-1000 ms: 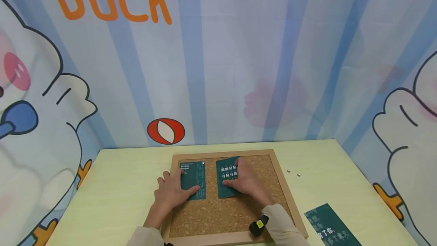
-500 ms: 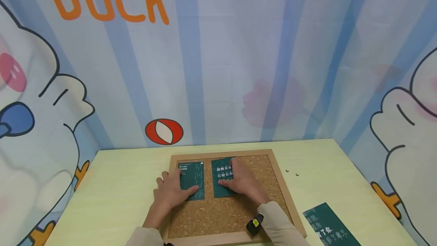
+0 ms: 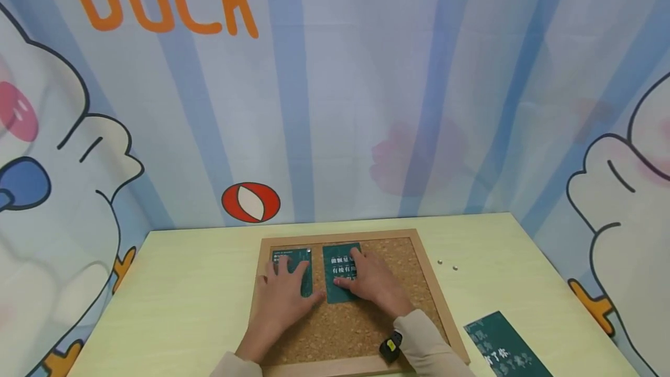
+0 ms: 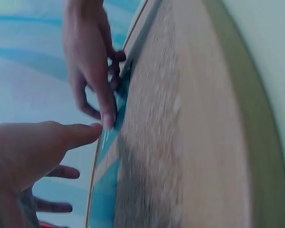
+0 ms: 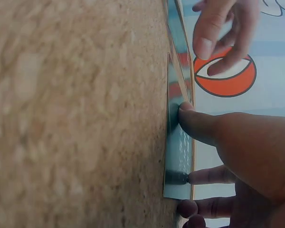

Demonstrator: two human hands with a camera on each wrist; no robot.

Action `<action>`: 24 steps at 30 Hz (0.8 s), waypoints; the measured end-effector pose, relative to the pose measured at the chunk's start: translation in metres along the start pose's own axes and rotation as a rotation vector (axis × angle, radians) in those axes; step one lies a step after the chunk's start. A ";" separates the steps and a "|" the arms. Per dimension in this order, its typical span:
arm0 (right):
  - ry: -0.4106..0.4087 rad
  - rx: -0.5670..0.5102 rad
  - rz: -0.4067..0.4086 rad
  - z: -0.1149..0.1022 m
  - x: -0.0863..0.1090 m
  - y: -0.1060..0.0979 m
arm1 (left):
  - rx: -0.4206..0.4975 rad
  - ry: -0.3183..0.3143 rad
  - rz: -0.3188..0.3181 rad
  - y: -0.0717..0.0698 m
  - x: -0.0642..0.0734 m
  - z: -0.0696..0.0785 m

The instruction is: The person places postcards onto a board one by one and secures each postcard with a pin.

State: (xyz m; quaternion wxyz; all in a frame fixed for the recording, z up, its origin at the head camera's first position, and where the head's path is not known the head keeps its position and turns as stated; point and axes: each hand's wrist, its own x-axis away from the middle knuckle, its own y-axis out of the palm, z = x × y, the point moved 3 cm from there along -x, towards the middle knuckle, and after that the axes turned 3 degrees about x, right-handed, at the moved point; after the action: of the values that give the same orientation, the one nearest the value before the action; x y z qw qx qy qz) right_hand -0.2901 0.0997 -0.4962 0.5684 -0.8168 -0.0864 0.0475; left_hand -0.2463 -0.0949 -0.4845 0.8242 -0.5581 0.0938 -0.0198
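Two dark green printed cards are on a wood-framed cork board point(image 3: 324, 336). The left card point(image 3: 298, 255) has a small silver tack point(image 3: 309, 251) at its top right corner. Over that card, my left hand point(image 3: 282, 295) is spread, its fingers off the surface in the right wrist view. Its thumb points toward the lower left edge of the right card point(image 3: 335, 290). My right hand point(image 3: 379, 281) presses the right card against the cork with thumb and fingertip, as the right wrist view shows. White characters on this card are partly covered by that hand.
Two small silver tacks point(image 3: 455, 268) lie on the pale table point(image 3: 173, 307) right of the board. Another green card point(image 3: 508, 342) lies at the front right. A curtain with duck drawings point(image 3: 345, 103) stands behind.
My left hand has come off the left card and moved right, toward the right card. The right card has shifted slightly left and straightened, with my right hand still on it.
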 end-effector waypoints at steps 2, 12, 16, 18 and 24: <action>-0.020 0.008 0.009 -0.001 0.001 -0.001 | -0.004 0.061 -0.015 0.000 0.003 0.009; -0.057 0.025 0.033 0.000 0.001 0.001 | 0.018 0.205 -0.311 0.015 0.018 0.036; -0.072 0.006 0.039 0.002 0.001 0.001 | -0.035 0.237 -0.385 0.021 0.023 0.040; -0.076 0.007 0.039 0.003 0.001 0.001 | -0.052 0.240 -0.412 0.022 0.025 0.042; -0.058 0.008 0.032 0.004 0.001 0.002 | -0.113 0.253 -0.462 0.021 0.028 0.047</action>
State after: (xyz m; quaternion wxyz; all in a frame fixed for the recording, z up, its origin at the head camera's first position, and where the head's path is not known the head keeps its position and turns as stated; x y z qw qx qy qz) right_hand -0.2901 0.1031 -0.4992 0.5681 -0.8141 -0.0894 0.0807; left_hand -0.2119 -0.0479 -0.4911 0.7470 -0.6031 0.0671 -0.2715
